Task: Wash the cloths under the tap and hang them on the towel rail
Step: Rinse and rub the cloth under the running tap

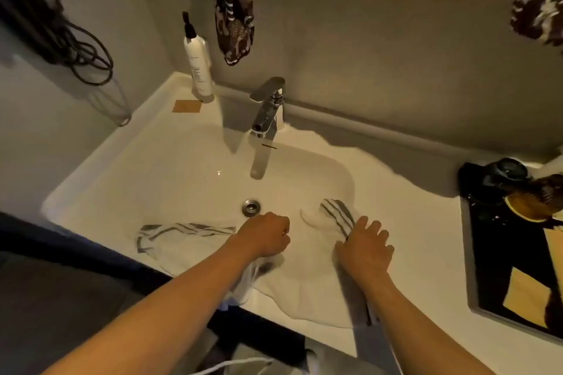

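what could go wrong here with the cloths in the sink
The striped cloth lies over the drain-side floor of the sink; if it slides onto the drain, water may pool. Part of the cloth hangs over the sink's front edge under the left hand, so it might drip on the floor. The right hand rests open on the cloth rather than holding it, so lifting now could leave that end behind.
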A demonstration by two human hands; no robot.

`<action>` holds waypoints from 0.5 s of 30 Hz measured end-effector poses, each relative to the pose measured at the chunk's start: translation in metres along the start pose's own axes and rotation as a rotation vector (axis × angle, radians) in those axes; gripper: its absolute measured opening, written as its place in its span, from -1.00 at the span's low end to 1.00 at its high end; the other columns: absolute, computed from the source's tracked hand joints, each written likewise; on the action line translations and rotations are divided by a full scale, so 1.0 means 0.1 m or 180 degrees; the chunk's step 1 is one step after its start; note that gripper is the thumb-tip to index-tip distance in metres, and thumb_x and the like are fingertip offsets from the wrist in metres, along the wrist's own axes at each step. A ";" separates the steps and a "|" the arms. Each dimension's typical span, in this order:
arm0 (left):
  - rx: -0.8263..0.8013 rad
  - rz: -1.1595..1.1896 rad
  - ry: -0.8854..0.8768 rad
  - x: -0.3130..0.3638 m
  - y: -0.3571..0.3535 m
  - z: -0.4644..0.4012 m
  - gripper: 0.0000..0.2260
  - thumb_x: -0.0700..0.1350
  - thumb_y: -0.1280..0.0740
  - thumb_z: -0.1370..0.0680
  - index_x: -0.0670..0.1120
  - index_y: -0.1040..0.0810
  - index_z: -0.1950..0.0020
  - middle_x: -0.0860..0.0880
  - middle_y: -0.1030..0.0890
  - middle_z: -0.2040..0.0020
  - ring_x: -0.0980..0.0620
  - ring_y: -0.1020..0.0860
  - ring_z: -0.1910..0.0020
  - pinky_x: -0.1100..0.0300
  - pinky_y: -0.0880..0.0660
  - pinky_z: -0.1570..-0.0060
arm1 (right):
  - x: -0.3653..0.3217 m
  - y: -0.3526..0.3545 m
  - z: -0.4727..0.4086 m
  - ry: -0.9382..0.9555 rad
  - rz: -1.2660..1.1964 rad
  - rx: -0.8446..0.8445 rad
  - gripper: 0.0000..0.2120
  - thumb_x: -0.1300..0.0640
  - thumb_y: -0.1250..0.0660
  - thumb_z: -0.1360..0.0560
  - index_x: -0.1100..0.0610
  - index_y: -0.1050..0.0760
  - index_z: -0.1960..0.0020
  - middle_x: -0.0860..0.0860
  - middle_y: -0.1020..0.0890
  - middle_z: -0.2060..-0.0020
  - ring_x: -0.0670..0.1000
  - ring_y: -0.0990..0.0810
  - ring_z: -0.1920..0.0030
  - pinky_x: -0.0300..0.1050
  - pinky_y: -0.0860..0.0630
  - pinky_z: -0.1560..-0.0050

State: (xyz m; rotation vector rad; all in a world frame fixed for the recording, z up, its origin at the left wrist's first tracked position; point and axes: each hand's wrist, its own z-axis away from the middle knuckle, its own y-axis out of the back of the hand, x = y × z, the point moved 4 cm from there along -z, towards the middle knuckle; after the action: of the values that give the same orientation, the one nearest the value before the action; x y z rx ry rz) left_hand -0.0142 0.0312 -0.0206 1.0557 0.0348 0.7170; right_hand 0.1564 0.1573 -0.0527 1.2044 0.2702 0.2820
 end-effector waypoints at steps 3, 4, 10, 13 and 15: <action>-0.0003 0.0148 -0.0026 -0.06 0.03 -0.10 -0.69 -0.02 -0.19 -0.57 0.00 -0.52 -0.28 -0.06 -0.59 -0.23 -0.10 -0.56 -0.17 0.06 -0.51 -0.09 | -0.10 0.00 -0.05 0.0008 -0.0285 0.0052 -0.68 0.07 -0.24 -0.51 0.17 -0.34 -0.21 0.12 -0.54 -0.11 0.16 -0.55 -0.10 0.01 -0.46 0.02; -0.0013 0.0220 -0.0015 -0.08 0.06 -0.12 -0.70 -0.02 -0.20 -0.57 0.00 -0.53 -0.27 -0.05 -0.60 -0.22 -0.09 -0.57 -0.16 0.05 -0.52 -0.10 | -0.13 -0.01 -0.07 0.0021 -0.0520 -0.0035 -0.75 0.10 -0.22 -0.53 0.18 -0.35 -0.17 0.12 -0.57 -0.07 0.16 -0.58 -0.04 -0.02 -0.46 0.08; -0.0204 0.0584 -0.0318 -0.30 0.38 -0.31 -0.61 0.01 -0.34 -0.54 0.00 -0.48 -0.36 -0.02 -0.63 -0.20 -0.02 -0.59 -0.15 0.08 -0.50 -0.18 | -0.59 0.51 -0.02 0.0523 -0.2260 -0.0183 -0.85 0.08 -0.26 -0.56 0.07 -0.56 0.12 0.00 -0.67 0.12 0.03 -0.59 0.11 -0.24 -0.39 0.26; -0.0286 0.1140 -0.0599 -0.31 0.57 -0.35 -0.23 0.16 -0.54 -0.36 0.01 -0.33 -0.48 0.01 -0.54 -0.34 0.00 -0.55 -0.22 0.08 -0.50 -0.23 | -0.83 1.07 0.15 0.0883 -0.2506 0.0002 -0.79 0.18 -0.25 -0.52 0.06 -0.63 0.19 -0.08 -0.68 0.21 -0.07 -0.63 0.13 -0.26 -0.50 0.18; -0.0366 0.1489 -0.0971 -0.24 0.68 -0.28 -0.14 0.17 -0.59 -0.28 0.05 -0.31 -0.49 0.07 -0.51 -0.38 0.08 -0.52 -0.28 0.10 -0.48 -0.29 | -1.01 1.42 0.31 0.1117 -0.2733 0.0007 -0.76 0.23 -0.25 -0.51 0.08 -0.67 0.19 -0.06 -0.70 0.22 -0.12 -0.65 0.16 -0.23 -0.57 0.15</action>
State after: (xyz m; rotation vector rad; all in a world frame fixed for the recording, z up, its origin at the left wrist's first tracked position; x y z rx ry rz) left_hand -0.0779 0.0596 0.0121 1.0627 -0.5249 0.9562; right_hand 0.0631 0.1415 0.0973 0.9374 1.0531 -0.2638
